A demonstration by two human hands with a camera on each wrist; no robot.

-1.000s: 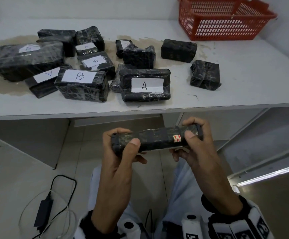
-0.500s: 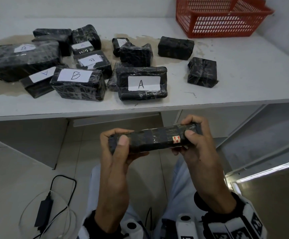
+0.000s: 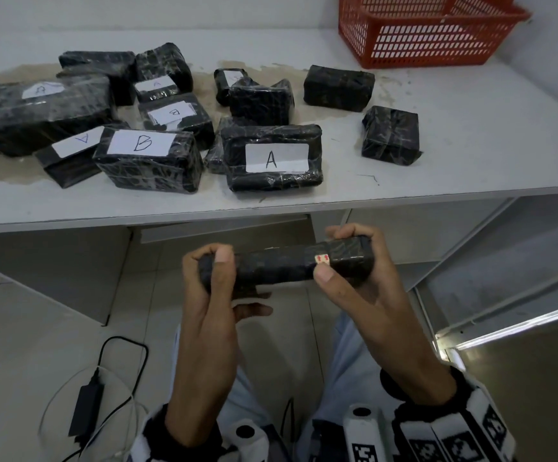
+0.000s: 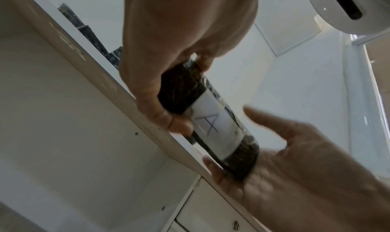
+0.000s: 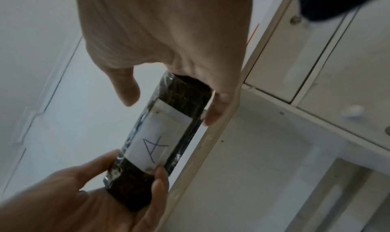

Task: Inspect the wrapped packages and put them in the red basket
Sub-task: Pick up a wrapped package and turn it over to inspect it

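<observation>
Both my hands hold one long black wrapped package (image 3: 281, 266) level below the table's front edge. My left hand (image 3: 212, 261) grips its left end, thumb on top. My right hand (image 3: 341, 258) grips the right end, its thumb just below a small red-and-white sticker (image 3: 322, 259). The wrist views show a white label marked "A" (image 4: 213, 123) (image 5: 156, 143) on the package's underside. Several more black wrapped packages lie on the table, among them one labelled A (image 3: 271, 158) and one labelled B (image 3: 147, 158). The red basket (image 3: 431, 41) stands at the table's far right.
The white table (image 3: 471, 135) has its front edge just beyond my hands. Two unlabelled packages (image 3: 391, 136) (image 3: 337, 88) lie between the pile and the basket. A power adapter with cables (image 3: 87, 405) lies on the floor at the left. Drawers sit under the table.
The package stays in both hands in the same place. My left thumb has slid from the near face up onto the top edge, and the package has rolled slightly.
</observation>
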